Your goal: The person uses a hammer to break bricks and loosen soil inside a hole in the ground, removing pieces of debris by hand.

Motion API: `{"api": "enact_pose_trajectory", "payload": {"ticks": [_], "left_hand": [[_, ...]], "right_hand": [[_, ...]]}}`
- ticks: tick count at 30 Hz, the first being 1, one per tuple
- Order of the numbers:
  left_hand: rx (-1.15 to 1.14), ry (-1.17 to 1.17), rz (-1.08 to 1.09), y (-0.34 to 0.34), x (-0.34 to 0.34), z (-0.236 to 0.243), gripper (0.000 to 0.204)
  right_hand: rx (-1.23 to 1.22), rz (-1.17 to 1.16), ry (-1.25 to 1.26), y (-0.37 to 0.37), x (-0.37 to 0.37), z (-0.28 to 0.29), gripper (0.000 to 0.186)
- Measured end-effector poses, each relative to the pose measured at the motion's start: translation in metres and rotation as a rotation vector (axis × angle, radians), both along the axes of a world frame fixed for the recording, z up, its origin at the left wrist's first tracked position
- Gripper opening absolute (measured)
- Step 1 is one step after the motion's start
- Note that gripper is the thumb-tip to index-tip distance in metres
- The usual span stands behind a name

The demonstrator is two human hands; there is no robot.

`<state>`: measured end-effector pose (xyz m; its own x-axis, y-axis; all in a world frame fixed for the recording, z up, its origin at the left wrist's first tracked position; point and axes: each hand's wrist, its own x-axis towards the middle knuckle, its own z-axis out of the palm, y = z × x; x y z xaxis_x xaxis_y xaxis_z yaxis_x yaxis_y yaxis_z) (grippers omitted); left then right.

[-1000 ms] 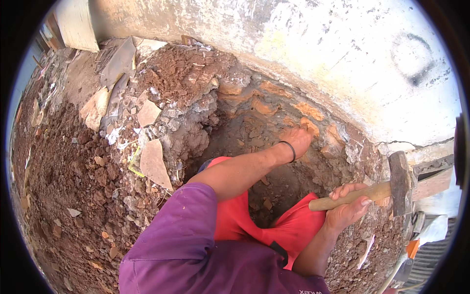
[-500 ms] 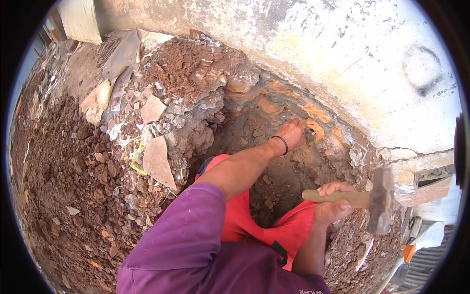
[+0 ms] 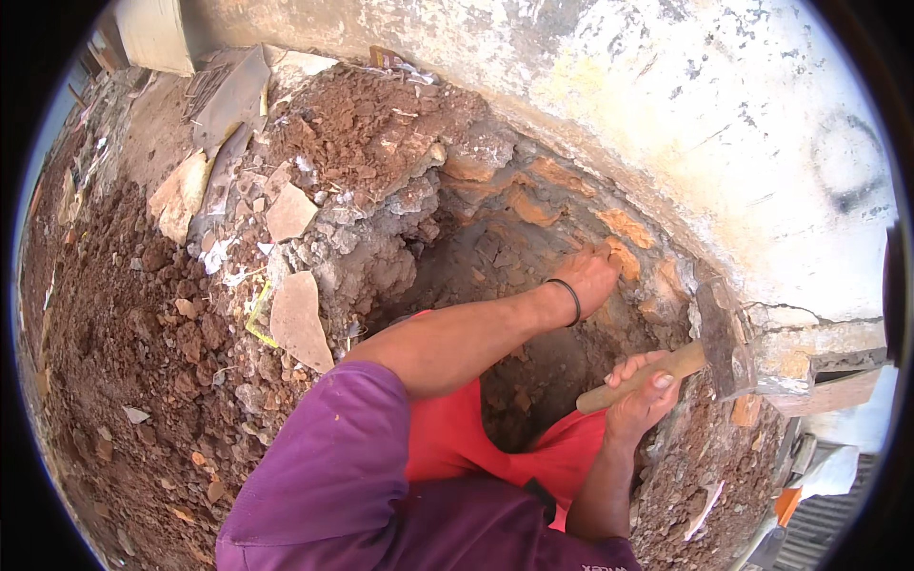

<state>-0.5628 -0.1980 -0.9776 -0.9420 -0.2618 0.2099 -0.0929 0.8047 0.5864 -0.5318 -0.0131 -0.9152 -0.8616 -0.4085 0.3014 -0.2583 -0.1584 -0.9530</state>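
My right hand [image 3: 644,398] is wrapped round the wooden handle of a hammer [image 3: 724,338]. Its heavy, dirt-stained metal head is raised to the right of the pit. Across the pit reaches my left hand [image 3: 592,276], a dark band round the wrist. Its fingers are curled closed against the dug-out side below the wall, right at an exposed orange brick [image 3: 624,259]. Whatever the left fingers hold is hidden by the hand. Grey mortar and more broken orange brick [image 3: 533,206] line that side of the pit.
A stained plaster wall [image 3: 666,124] rises beyond the pit. On the left lie heaped brown soil [image 3: 133,352], rubble and flat broken slabs [image 3: 299,319]. A wooden piece [image 3: 828,392] juts out at the right near the wall's cracked base. My knees in red cloth [image 3: 447,428] flank the hole.
The hammer has swung up and toward the wall, its handle now tilted. My left hand has shifted slightly right and down along the brick. The view has turned a little.
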Motion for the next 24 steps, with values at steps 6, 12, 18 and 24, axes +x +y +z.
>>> {"api": "enact_pose_trajectory", "payload": {"ticks": [6, 12, 18, 24], "left_hand": [[-0.023, 0.086, 0.068, 0.005, -0.011, 0.002, 0.029], [-0.029, 0.152, 0.123, 0.002, -0.014, 0.005, 0.024], [0.017, 0.171, 0.196, -0.014, -0.016, 0.0, 0.021], [0.011, 0.206, 0.219, -0.012, -0.027, -0.006, 0.021]], "right_hand": [[0.046, 0.012, -0.037, -0.005, 0.003, 0.006, 0.062], [0.045, -0.013, -0.071, 0.006, 0.005, 0.009, 0.064], [-0.1, -0.056, -0.008, 0.014, 0.009, 0.023, 0.066], [-0.03, -0.045, -0.014, -0.006, -0.009, -0.027, 0.054]]}}
